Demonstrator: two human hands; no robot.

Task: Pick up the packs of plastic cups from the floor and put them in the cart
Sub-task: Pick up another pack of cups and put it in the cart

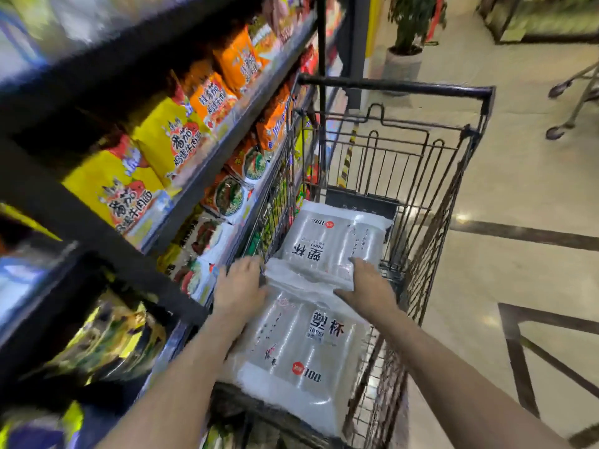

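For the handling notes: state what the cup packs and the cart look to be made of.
Near cup pack, under both hands: thin clear plastic film, glossy; glare and wrinkles show, with stacked translucent cups visible through it. Far cup pack: apparently the same. Cart: dark metal wire, likely coated steel, judging by its thin rigid grid bars.

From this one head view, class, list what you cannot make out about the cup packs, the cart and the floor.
- Floor beneath the cart: hidden by the cart basket and the arms, so any packs left there are unseen.
- Near pack: its lower end runs over the cart's near rim; what carries it is unclear.
- Far pack: small print too tiny to read.
- Left shelves: motion-blurred.
- Fingertips of left hand and right hand: grip unclear.
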